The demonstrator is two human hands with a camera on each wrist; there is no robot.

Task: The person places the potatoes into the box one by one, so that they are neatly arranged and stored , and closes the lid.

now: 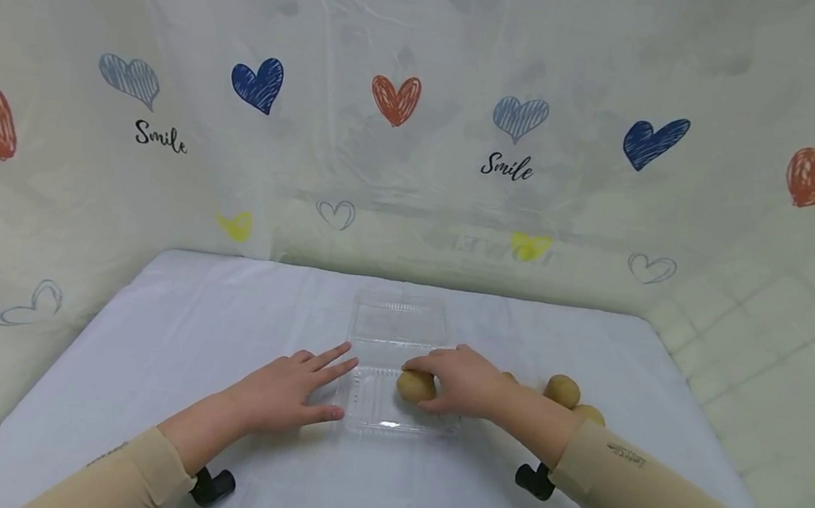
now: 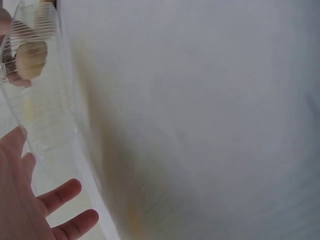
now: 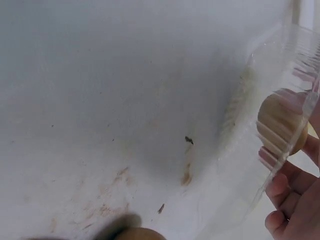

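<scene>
A clear plastic clamshell box (image 1: 371, 405) lies on the white cloth, its lid (image 1: 400, 320) folded back away from me. My right hand (image 1: 468, 385) reaches into the tray and grips a round brown potato (image 1: 415, 386) between thumb and fingers. In the right wrist view the same potato (image 3: 280, 122) shows through the clear wall, with the fingers around it. Spread and straight, the fingers of my left hand (image 1: 289, 391) lie at the tray's left edge. Whether they touch the plastic is hard to tell.
More potatoes (image 1: 562, 391) sit on the cloth to the right, partly hidden behind the right forearm. Dirt specks (image 3: 161, 208) mark the cloth near them. A white sheet (image 1: 410, 229) printed with hearts hangs behind the table.
</scene>
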